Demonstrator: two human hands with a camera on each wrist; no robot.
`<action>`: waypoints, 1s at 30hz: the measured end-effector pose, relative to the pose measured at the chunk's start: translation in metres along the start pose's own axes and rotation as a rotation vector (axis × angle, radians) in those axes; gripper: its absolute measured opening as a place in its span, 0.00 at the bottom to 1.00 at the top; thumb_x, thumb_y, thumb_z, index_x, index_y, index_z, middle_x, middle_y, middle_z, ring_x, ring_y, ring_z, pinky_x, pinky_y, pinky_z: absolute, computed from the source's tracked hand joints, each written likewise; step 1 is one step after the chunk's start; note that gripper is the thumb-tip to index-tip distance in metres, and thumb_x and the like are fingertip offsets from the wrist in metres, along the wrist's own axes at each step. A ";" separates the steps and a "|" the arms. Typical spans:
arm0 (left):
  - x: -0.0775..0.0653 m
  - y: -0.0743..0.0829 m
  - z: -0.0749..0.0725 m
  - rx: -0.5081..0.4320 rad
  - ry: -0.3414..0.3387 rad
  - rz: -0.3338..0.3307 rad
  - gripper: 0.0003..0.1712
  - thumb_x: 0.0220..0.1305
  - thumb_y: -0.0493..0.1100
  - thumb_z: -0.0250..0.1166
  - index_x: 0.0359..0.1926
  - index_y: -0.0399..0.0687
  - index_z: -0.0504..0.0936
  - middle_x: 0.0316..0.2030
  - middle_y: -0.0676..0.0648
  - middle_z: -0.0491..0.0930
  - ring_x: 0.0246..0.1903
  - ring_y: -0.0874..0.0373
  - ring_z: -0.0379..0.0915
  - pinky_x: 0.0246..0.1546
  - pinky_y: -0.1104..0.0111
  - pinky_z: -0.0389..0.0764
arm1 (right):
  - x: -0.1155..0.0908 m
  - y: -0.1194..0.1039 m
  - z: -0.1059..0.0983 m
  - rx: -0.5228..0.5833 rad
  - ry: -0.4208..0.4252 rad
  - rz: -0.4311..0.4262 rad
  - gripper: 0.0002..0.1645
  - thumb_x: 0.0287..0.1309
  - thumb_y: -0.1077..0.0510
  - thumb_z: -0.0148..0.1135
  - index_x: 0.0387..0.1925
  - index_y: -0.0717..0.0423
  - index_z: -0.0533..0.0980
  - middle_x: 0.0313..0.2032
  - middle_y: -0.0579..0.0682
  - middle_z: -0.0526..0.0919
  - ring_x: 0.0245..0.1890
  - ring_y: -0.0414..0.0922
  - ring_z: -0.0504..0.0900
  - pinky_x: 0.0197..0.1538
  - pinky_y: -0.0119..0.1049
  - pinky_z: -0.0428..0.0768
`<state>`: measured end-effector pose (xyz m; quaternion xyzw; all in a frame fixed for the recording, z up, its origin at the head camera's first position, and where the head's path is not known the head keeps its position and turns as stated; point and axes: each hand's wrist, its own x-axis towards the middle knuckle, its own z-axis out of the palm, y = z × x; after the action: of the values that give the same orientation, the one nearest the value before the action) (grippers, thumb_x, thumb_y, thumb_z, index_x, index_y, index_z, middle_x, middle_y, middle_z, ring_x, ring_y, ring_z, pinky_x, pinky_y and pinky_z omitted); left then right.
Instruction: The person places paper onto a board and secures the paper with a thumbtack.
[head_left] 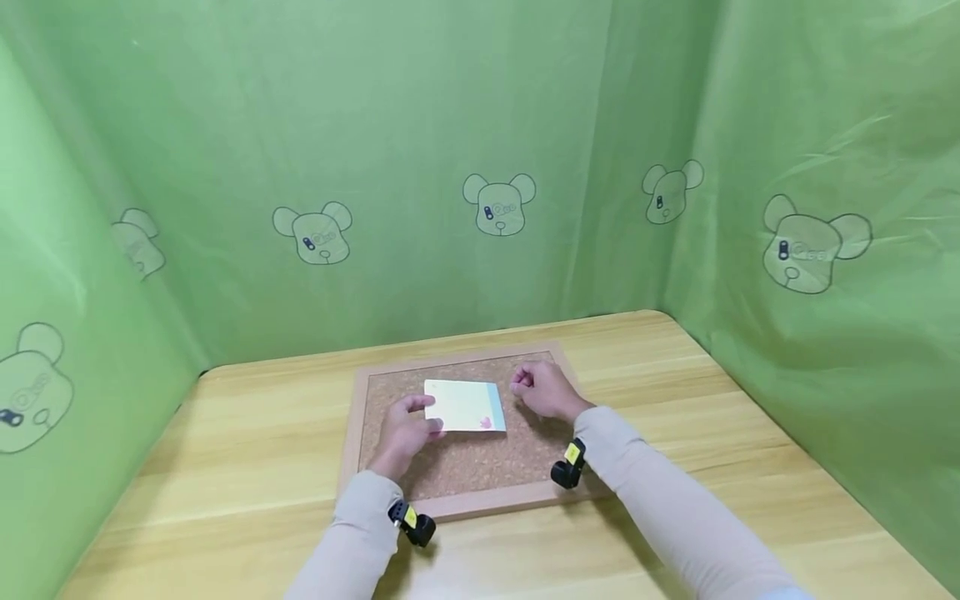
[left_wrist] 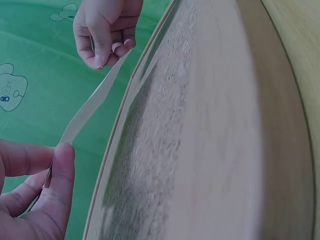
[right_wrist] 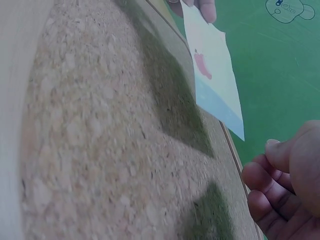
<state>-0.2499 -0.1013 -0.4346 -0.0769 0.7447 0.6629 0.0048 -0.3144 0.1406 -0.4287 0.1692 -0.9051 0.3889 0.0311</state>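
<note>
Two sleeves (head_left: pixel 667 508), two hands (head_left: pixel 403 429) (head_left: pixel 547 390), one card (head_left: pixel 461 407) above one corkboard (head_left: pixel 487 467)

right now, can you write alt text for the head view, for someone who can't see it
A person's left hand pinches the left edge of a pale, blue-striped note over a wood-framed cork board; the right hand, fingers curled, is beside the note's right edge without touching it. The board lies on a wooden table in front of patterned green curtains.

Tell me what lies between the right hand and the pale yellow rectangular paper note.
Nothing: the head view shows the right hand apart from the note, brown cork board bare between them.
</note>
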 end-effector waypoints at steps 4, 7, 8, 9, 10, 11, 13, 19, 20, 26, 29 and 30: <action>-0.001 0.001 0.003 -0.010 -0.004 -0.001 0.24 0.52 0.21 0.62 0.53 0.33 0.77 0.55 0.34 0.71 0.29 0.53 0.79 0.35 0.67 0.84 | 0.000 -0.002 0.000 0.003 -0.004 -0.017 0.03 0.59 0.66 0.60 0.29 0.60 0.77 0.24 0.49 0.77 0.25 0.43 0.74 0.33 0.35 0.76; -0.002 0.001 0.005 -0.013 -0.013 0.013 0.24 0.53 0.22 0.62 0.53 0.32 0.76 0.56 0.33 0.70 0.29 0.53 0.79 0.36 0.66 0.84 | 0.001 -0.003 -0.001 0.006 0.002 -0.004 0.03 0.59 0.65 0.61 0.29 0.59 0.78 0.24 0.49 0.77 0.24 0.43 0.75 0.33 0.35 0.77; -0.003 0.001 0.006 -0.015 -0.015 0.015 0.24 0.53 0.22 0.62 0.53 0.32 0.76 0.56 0.33 0.70 0.30 0.53 0.79 0.36 0.66 0.84 | 0.001 -0.004 -0.001 0.005 0.003 0.002 0.03 0.59 0.65 0.61 0.29 0.59 0.78 0.24 0.49 0.77 0.24 0.43 0.75 0.33 0.35 0.77; -0.004 0.000 0.007 -0.016 -0.018 0.019 0.24 0.53 0.22 0.62 0.53 0.31 0.76 0.56 0.33 0.70 0.30 0.53 0.79 0.36 0.66 0.84 | 0.001 -0.004 -0.001 0.003 0.003 0.006 0.03 0.59 0.65 0.61 0.29 0.59 0.78 0.24 0.48 0.77 0.25 0.43 0.75 0.33 0.35 0.77; -0.005 0.000 0.007 -0.015 -0.018 0.017 0.23 0.53 0.22 0.62 0.53 0.31 0.76 0.55 0.33 0.70 0.30 0.53 0.79 0.36 0.66 0.84 | 0.001 -0.004 -0.001 0.000 0.001 0.009 0.03 0.59 0.65 0.61 0.30 0.59 0.78 0.24 0.48 0.77 0.25 0.43 0.75 0.33 0.34 0.77; -0.005 -0.001 0.008 -0.015 -0.017 0.015 0.23 0.53 0.22 0.62 0.53 0.31 0.76 0.54 0.33 0.71 0.29 0.53 0.80 0.36 0.66 0.84 | 0.001 -0.005 0.000 -0.002 -0.001 0.011 0.03 0.59 0.65 0.61 0.30 0.59 0.78 0.24 0.48 0.77 0.25 0.43 0.75 0.33 0.34 0.77; -0.007 -0.004 0.010 -0.007 -0.013 0.013 0.23 0.53 0.21 0.62 0.52 0.31 0.76 0.52 0.33 0.72 0.29 0.54 0.80 0.35 0.67 0.84 | 0.000 -0.007 0.001 -0.011 -0.010 0.007 0.03 0.60 0.64 0.61 0.31 0.60 0.78 0.24 0.48 0.78 0.25 0.42 0.75 0.33 0.34 0.77; -0.008 -0.011 0.017 0.042 -0.001 0.000 0.22 0.51 0.21 0.64 0.50 0.30 0.76 0.42 0.34 0.76 0.26 0.56 0.79 0.32 0.68 0.84 | 0.000 -0.010 0.007 -0.035 -0.038 0.007 0.03 0.60 0.64 0.62 0.31 0.58 0.79 0.23 0.47 0.77 0.24 0.42 0.75 0.30 0.33 0.76; -0.009 -0.011 0.018 0.056 0.001 -0.002 0.22 0.51 0.21 0.64 0.50 0.30 0.77 0.41 0.35 0.76 0.25 0.56 0.79 0.32 0.69 0.84 | 0.000 -0.010 0.008 -0.034 -0.040 0.012 0.03 0.60 0.64 0.62 0.31 0.58 0.79 0.23 0.47 0.77 0.23 0.41 0.75 0.29 0.33 0.76; -0.012 -0.014 0.024 0.161 0.034 0.027 0.21 0.47 0.21 0.65 0.46 0.31 0.78 0.40 0.37 0.75 0.25 0.56 0.78 0.27 0.70 0.83 | 0.000 -0.010 0.016 -0.045 -0.032 0.009 0.03 0.59 0.65 0.62 0.30 0.60 0.79 0.21 0.46 0.77 0.22 0.40 0.75 0.27 0.31 0.76; -0.013 -0.016 0.026 0.262 0.072 0.046 0.19 0.46 0.23 0.67 0.42 0.34 0.79 0.39 0.39 0.75 0.26 0.56 0.76 0.24 0.71 0.80 | 0.003 -0.009 0.022 -0.063 -0.037 0.015 0.04 0.59 0.64 0.63 0.29 0.59 0.79 0.22 0.46 0.77 0.23 0.40 0.75 0.29 0.31 0.75; -0.013 -0.016 0.027 0.299 0.083 0.055 0.18 0.46 0.24 0.68 0.41 0.34 0.79 0.37 0.40 0.75 0.26 0.55 0.76 0.24 0.70 0.80 | 0.004 -0.008 0.024 -0.067 -0.038 0.021 0.04 0.59 0.63 0.63 0.28 0.59 0.79 0.22 0.45 0.77 0.23 0.40 0.75 0.29 0.31 0.74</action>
<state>-0.2377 -0.0753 -0.4518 -0.0823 0.8364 0.5409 -0.0326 -0.3133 0.1175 -0.4390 0.1658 -0.9198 0.3553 0.0154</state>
